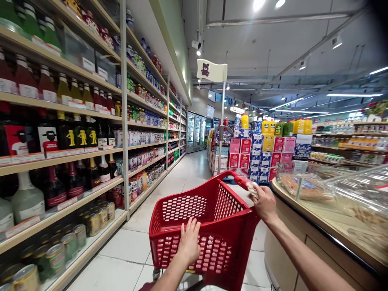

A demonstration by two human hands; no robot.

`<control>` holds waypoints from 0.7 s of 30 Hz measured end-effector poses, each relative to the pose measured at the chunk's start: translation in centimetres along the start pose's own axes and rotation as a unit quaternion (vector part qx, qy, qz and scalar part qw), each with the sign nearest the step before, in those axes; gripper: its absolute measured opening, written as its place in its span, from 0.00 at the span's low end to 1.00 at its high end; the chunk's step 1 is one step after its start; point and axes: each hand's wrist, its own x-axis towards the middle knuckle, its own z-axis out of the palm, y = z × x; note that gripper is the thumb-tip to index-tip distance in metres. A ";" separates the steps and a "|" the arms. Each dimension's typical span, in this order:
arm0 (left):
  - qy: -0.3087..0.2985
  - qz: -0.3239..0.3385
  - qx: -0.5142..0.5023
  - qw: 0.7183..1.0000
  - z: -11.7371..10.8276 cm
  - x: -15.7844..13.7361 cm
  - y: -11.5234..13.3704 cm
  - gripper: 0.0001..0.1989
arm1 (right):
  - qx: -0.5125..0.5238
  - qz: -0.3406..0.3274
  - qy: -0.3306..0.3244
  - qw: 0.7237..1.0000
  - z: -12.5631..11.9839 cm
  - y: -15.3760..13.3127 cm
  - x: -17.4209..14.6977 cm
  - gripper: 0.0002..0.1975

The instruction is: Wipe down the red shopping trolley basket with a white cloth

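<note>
Likely stiff and light-rolling, the red cart point(235, 232) stands between shelving point(124, 101) and counter point(287, 238), best held at its handle point(241, 182), where the right hand point(264, 202) closes around crumpled cloth point(251, 189), the left hand point(189, 243) lying fingers outstretched at its near rim.

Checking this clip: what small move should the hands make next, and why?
Perhaps slide the crumpled cloth along the red handle: the right hand holds it there, uncovered handle shows beyond it, and the left hand is at the near side of the red cart.
</note>
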 end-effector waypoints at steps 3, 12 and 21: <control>0.014 0.006 0.002 1.000 0.4 0.1 -0.3 0.36 | -0.031 -0.045 0.006 0.998 0.2 2.2 -1.8 0.18; 0.023 0.004 0.025 0.999 0.3 -0.4 -0.6 0.35 | 0.022 -0.191 -0.108 0.975 1.9 -0.7 -2.2 0.18; 0.040 0.013 0.037 0.998 0.5 -1.1 -1.3 0.35 | 0.023 -0.224 -0.124 0.966 0.6 0.2 -3.8 0.19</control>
